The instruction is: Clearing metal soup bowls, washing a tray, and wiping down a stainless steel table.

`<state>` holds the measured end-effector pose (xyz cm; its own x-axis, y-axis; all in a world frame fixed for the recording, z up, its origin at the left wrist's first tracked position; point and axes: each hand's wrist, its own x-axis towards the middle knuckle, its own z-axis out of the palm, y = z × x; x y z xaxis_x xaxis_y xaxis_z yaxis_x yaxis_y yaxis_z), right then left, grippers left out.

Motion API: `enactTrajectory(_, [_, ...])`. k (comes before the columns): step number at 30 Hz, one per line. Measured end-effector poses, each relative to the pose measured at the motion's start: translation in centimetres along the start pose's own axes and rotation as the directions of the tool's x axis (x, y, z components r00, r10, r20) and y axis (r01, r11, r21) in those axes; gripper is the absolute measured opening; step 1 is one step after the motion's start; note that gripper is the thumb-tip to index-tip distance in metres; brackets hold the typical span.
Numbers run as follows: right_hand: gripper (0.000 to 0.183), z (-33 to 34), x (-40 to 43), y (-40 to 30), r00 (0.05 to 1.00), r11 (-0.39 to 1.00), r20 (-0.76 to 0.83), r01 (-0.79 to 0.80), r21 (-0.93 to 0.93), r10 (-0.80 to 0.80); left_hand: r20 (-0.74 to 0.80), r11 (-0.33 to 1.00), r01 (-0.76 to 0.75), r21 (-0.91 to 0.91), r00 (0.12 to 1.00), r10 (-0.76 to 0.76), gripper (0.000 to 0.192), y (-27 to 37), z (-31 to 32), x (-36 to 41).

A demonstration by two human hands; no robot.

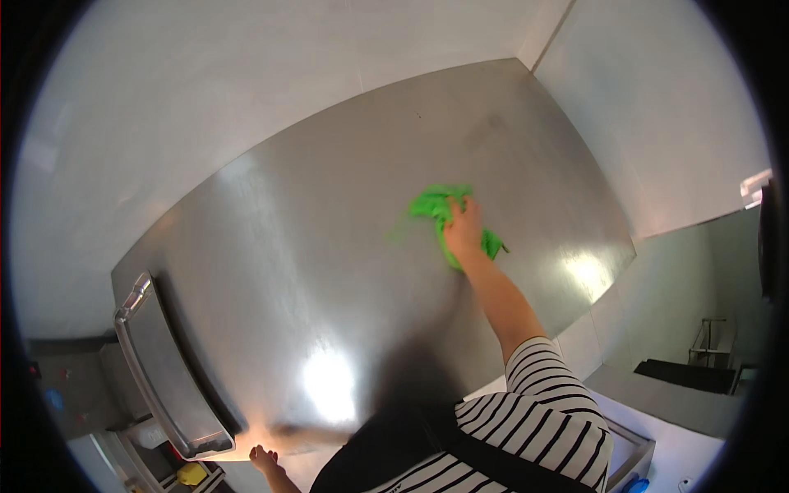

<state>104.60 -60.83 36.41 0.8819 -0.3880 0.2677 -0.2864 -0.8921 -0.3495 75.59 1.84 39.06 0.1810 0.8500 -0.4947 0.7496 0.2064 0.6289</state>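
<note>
A crumpled green cloth [441, 203] lies pressed against the stainless steel tabletop [345, 203], right of its middle. My right hand [463, 228] grips the cloth from above with the arm stretched out, and the cloth's edges are blurred. Low in the picture, close to the table's near edge, is my left hand [264, 459]. Its fingers look curled and no object shows in it, though it is too small to make out fully. A shallow metal tray [179, 376] rests at the table's left end, up and left of that hand.
Pale walls [259, 74] border the table's far and right sides. Below the left end, a yellow item [192, 474] sits among shelving. A dark flat object [684, 376] lies on a grey surface at the right. Low right there is an open-topped frame or drawer [635, 453].
</note>
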Motion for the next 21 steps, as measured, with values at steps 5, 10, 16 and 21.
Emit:
enactTrajectory(5, [0.041, 3.4, 13.2, 7.9, 0.825, 0.901, -0.364, -0.395, 0.179, 0.433, -0.126, 1.000, 0.022, -0.009, 0.992, -0.023, 0.030, -2.0, -1.4, -2.2])
enactTrajectory(10, [0.039, 6.3, 23.7, 4.9, 0.877, 0.870, -0.063, -0.458, 0.182, 0.476, -0.131, 0.995, 0.095, 0.019, 0.987, -0.091, 0.029, -3.2, -2.7, -3.7])
enactTrajectory(16, [0.044, 9.0, 25.7, -7.5, 0.960, 0.965, 0.210, -0.217, 0.146, 0.184, -0.051, 0.996, 0.074, 0.057, 0.996, -0.071, 0.029, -2.8, -3.3, -6.8])
enactTrajectory(21, [0.041, 9.4, 22.1, -5.6, 0.991, 0.988, -0.015, 0.134, -0.074, -0.135, 0.201, 0.985, -0.120, 0.126, 0.975, 0.093, 0.031, -4.3, -1.7, -7.4])
